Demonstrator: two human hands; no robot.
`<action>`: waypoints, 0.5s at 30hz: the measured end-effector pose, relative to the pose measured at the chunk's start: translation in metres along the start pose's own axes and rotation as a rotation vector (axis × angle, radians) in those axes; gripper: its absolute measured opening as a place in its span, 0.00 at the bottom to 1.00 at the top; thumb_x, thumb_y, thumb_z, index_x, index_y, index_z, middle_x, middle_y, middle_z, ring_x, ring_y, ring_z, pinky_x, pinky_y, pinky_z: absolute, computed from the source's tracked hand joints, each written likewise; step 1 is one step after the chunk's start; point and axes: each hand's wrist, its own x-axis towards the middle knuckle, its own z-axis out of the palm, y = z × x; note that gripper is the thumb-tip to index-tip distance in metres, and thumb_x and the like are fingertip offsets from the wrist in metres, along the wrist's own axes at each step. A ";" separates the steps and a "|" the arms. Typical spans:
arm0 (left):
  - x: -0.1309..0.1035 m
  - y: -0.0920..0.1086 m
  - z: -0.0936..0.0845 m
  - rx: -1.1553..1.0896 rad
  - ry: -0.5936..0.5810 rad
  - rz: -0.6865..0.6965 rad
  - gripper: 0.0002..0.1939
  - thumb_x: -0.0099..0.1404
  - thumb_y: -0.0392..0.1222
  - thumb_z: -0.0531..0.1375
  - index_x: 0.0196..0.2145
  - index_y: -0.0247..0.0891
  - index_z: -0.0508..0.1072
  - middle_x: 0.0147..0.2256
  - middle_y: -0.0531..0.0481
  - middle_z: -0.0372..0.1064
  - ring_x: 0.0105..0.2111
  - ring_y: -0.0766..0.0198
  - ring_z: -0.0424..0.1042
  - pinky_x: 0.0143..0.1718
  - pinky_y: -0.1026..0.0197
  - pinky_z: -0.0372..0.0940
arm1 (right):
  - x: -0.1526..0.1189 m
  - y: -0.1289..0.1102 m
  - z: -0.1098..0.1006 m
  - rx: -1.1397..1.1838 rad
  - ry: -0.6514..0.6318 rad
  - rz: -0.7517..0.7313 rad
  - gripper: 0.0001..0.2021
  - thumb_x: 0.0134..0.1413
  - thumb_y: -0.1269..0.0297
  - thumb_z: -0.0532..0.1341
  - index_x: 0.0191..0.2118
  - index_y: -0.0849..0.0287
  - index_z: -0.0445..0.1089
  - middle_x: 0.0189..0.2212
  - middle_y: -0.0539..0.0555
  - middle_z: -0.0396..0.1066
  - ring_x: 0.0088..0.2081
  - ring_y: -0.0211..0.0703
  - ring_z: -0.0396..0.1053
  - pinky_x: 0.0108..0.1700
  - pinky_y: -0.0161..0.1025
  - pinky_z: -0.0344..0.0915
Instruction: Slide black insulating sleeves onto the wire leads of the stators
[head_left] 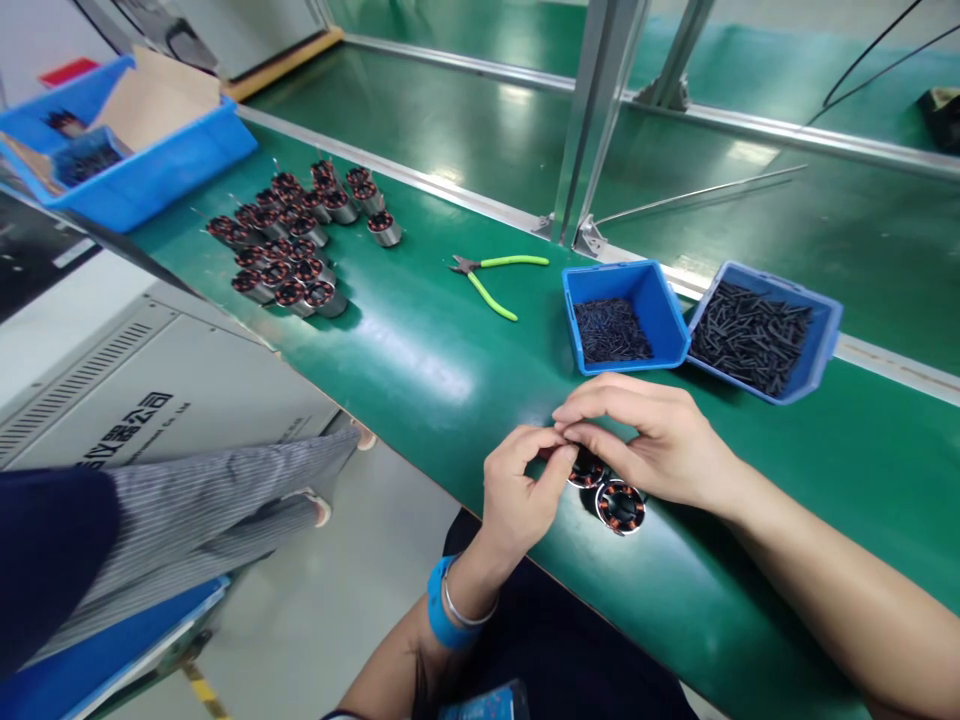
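Observation:
My left hand [521, 490], with a blue band at the wrist, is closed in a pinch over a copper-wound metal ring [586, 468]. Thumb and forefinger of my right hand [652, 435] come together at the same spot, touching the left fingertips. Whatever lies between the fingertips is too small to make out. A second wound ring [621, 507] stands on the green table [420, 400], just below my right hand. Beyond my hands are a blue bin of short thin black pieces [679, 345] and a paler bin of longer black pieces [823, 335].
Pliers with green handles [487, 275] lie open on the table. Farther left stands a group of wound metal cylinders [326, 298], near a large blue crate [180, 160]. A metal post [600, 120] rises at the table's back edge. A person's striped trouser legs [225, 500] show at the left.

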 end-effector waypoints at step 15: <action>-0.010 0.004 -0.019 -0.035 -0.229 0.000 0.18 0.59 0.29 0.61 0.47 0.37 0.73 0.46 0.44 0.71 0.45 0.57 0.74 0.47 0.55 0.72 | -0.031 -0.034 -0.027 -0.478 -0.277 0.039 0.10 0.55 0.70 0.61 0.42 0.58 0.76 0.52 0.66 0.71 0.54 0.65 0.67 0.46 0.59 0.72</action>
